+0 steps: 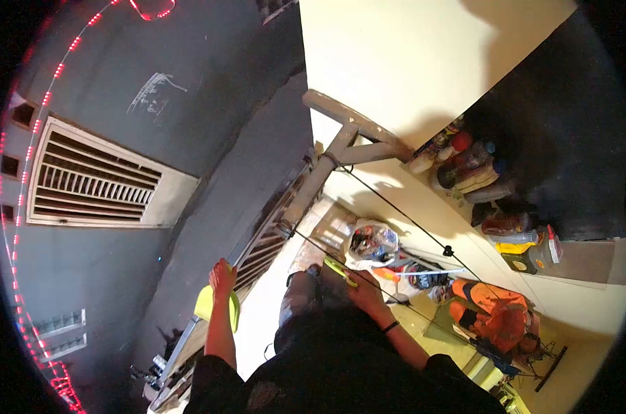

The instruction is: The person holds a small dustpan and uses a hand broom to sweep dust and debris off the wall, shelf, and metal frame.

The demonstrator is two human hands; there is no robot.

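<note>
In the head view, the left hand (222,278) appears closed at the top of a broad yellow-green piece (206,303), which shows to either side of the forearm below that grip, with the slatted railing (263,254) just beside it. The right hand (368,298) has its fingers curled around a slim yellow-green piece (337,267), which points out ahead of the grip toward a stuffed white bag (369,263), with an orange bag (493,310) farther off to the right. Both pieces look taken up and are well apart, but how much is done or left cannot be told.
</note>
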